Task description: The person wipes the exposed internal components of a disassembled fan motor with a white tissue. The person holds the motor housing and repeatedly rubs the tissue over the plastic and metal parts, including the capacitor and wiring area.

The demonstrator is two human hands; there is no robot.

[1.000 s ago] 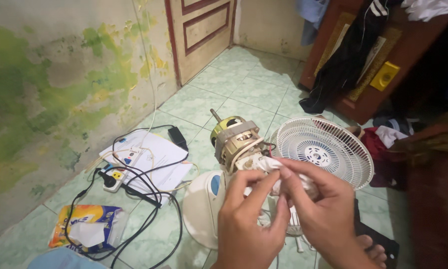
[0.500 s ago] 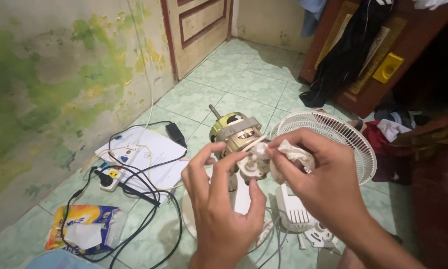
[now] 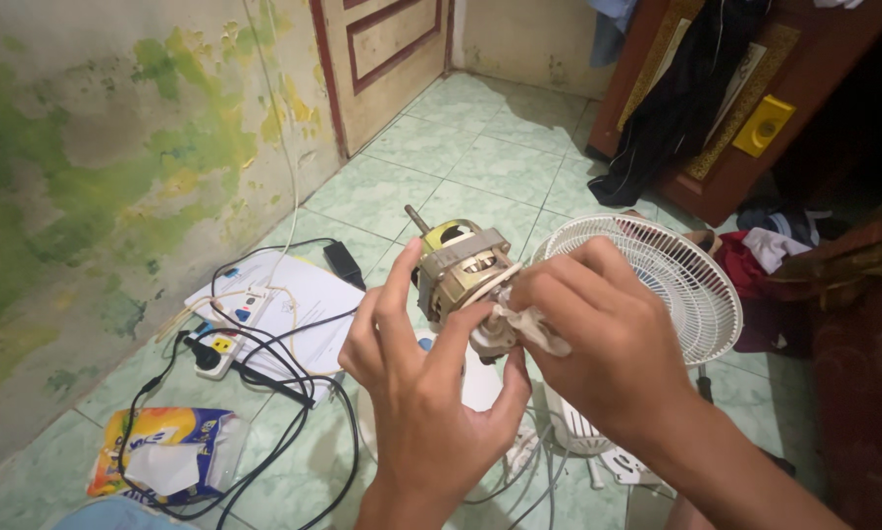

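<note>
A brass-coloured fan motor (image 3: 458, 270), shaft tilted up-left, is wiped with a crumpled white cloth (image 3: 531, 330).

Fan grille (image 3: 676, 285) right of motor (image 3: 461, 270)

Yellow-orange tissue packet (image 3: 166, 451) lies on floor, lower left

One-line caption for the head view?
Left hand steadies a fan motor while right hand presses a tissue against it.
</note>
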